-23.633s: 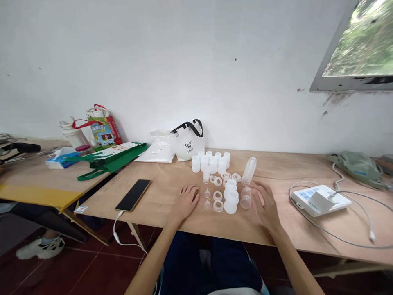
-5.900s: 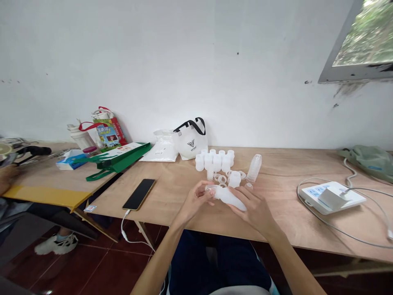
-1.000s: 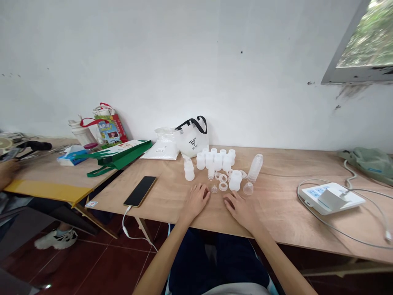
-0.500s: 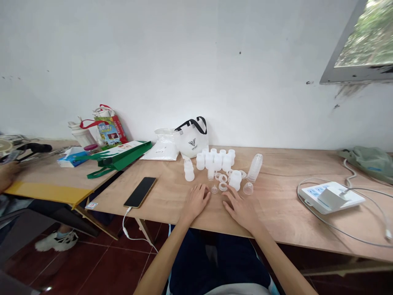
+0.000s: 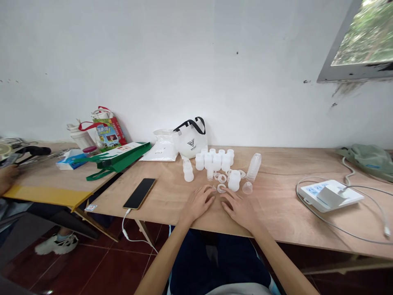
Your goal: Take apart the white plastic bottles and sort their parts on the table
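Note:
My left hand [image 5: 199, 203] rests on the table with fingers spread, its fingertips reaching a small clear piece mostly hidden behind them. Beside it, my right hand [image 5: 237, 207] lies with fingers apart, the tips at a translucent ring [image 5: 221, 188]; whether they touch it I cannot tell. Just beyond both hands stand several milky white plastic bottles [image 5: 217, 162], with a separate stack of white pieces [image 5: 188, 171] to the left. More flat rings [image 5: 222, 178] lie in the middle near a white bottle-shaped piece [image 5: 234, 181]. On the right are a clear domed cap [image 5: 247, 188] and a leaning stack of clear caps [image 5: 254, 167].
A phone [image 5: 139, 194] on a cable lies left. Behind are a white bag [image 5: 192, 141] and a plastic packet [image 5: 161, 149]. A green bag [image 5: 118, 162] bridges to the neighbouring table. Right: a white device [image 5: 330, 196] with cables. Another person's hand [image 5: 6, 178] shows far left.
My left hand has moved slightly forward and right, its fingertips now covering much of the small clear piece. My right hand has shifted slightly left. The view has moved a little.

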`<action>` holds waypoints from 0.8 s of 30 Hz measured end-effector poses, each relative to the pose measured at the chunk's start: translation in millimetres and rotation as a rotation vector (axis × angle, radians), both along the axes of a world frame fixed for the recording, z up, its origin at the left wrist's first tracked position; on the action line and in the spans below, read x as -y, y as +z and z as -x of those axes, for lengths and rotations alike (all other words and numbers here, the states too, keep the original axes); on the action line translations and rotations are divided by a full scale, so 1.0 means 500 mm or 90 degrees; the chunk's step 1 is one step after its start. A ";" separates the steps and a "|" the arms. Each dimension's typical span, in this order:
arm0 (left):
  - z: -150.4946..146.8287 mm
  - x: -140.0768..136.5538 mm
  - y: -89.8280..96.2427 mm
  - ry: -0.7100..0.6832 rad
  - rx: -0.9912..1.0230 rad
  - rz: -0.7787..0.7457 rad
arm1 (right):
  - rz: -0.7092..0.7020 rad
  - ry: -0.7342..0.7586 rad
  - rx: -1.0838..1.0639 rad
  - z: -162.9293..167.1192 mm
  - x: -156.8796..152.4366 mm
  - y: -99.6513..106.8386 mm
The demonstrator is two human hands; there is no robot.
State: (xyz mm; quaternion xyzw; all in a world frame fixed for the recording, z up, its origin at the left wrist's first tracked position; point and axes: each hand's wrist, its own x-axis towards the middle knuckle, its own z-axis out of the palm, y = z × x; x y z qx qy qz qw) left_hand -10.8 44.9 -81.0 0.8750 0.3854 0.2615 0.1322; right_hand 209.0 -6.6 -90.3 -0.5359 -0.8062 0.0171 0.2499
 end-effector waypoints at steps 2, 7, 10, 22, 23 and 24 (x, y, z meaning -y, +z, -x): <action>0.000 -0.002 -0.001 0.009 0.022 0.014 | 0.002 0.000 -0.029 0.000 -0.002 -0.002; 0.001 -0.002 -0.003 0.009 -0.027 -0.012 | -0.015 -0.014 -0.038 0.001 -0.004 -0.011; 0.000 -0.005 -0.010 -0.003 -0.050 -0.018 | -0.016 -0.031 -0.033 0.004 -0.002 -0.013; -0.004 -0.006 -0.002 0.032 0.219 0.150 | 0.069 0.012 -0.136 -0.001 -0.003 0.002; -0.005 -0.003 0.000 0.027 0.240 0.159 | 0.072 0.010 -0.169 -0.001 -0.003 0.005; -0.007 0.000 0.003 0.023 0.258 0.163 | 0.074 0.004 -0.209 0.001 -0.002 0.007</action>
